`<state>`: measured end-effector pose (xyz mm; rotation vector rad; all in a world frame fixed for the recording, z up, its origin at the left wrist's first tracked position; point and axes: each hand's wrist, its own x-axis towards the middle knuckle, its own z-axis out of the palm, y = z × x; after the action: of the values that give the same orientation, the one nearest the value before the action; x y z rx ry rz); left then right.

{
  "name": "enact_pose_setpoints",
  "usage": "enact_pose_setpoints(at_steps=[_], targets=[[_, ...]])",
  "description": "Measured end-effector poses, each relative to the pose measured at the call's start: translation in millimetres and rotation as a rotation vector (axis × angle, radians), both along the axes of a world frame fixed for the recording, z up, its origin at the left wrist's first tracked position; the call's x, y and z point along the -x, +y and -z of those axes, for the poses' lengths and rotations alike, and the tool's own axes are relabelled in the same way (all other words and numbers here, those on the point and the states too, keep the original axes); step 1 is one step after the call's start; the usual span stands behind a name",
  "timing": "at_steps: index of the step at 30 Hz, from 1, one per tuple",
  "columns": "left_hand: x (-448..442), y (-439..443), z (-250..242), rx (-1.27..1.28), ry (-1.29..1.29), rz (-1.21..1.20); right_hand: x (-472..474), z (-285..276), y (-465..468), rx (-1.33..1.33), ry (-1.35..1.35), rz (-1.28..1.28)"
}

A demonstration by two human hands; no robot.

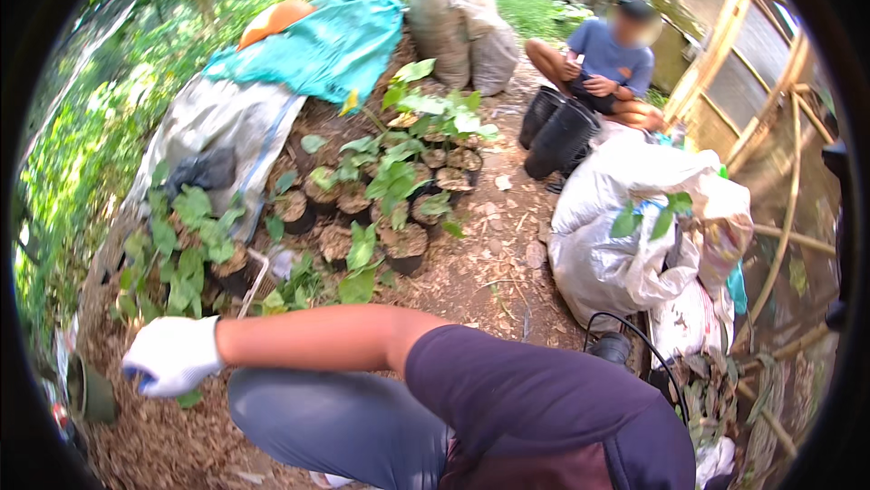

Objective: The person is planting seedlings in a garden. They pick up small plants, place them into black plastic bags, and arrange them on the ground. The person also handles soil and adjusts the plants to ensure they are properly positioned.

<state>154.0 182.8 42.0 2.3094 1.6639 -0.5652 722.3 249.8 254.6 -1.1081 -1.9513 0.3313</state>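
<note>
My right hand [170,357], in a white work glove with blue on the palm side, reaches out at the lower left. Its fingers look curled, and whether they hold anything is hidden. A green leaf [190,398] shows just below it, above dry brown chips or husks [183,446] on the ground. A dark green plastic pot [94,391] lies tilted to the left of my hand. Beyond my forearm stand leafy seedlings in black bags [406,264], their tops covered with brown material. My left hand is out of view.
A person [612,48] squats at the upper right beside black pots [559,140]. White woven sacks [598,218] stand at the right, and full sacks [442,28] at the back. Teal [340,42] and white tarps [224,116] cover a mound. Bamboo poles [781,245] line the right side.
</note>
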Motion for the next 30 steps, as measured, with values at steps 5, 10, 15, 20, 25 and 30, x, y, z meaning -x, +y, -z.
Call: enact_pose_setpoints(at_steps=[5,10,15,20,25,30], targets=[[-65.6,11.7,19.3,0.302,-0.316,-0.058,68.3,22.3,49.4,0.024,-0.194,-0.040],[-50.9,3.9,-17.0,0.244,-0.579,-0.287,83.7,87.7,83.7,0.295,-0.837,-0.238],[38.6,-22.2,5.8,0.338,-0.378,-0.541,81.0,88.9,82.1,0.256,-0.770,-0.251],[133.9,-85.9,41.5,0.124,-0.095,-0.415,91.5,79.5,52.2,0.216,-0.760,-0.402],[105.9,-130.4,23.2,0.147,-0.028,-0.414,111.5,55.1,28.2,0.315,-0.900,-0.525],[68.2,-115.7,7.7,0.197,-0.073,-0.562,167.4,26.3,41.0,0.256,-1.087,-0.551]])
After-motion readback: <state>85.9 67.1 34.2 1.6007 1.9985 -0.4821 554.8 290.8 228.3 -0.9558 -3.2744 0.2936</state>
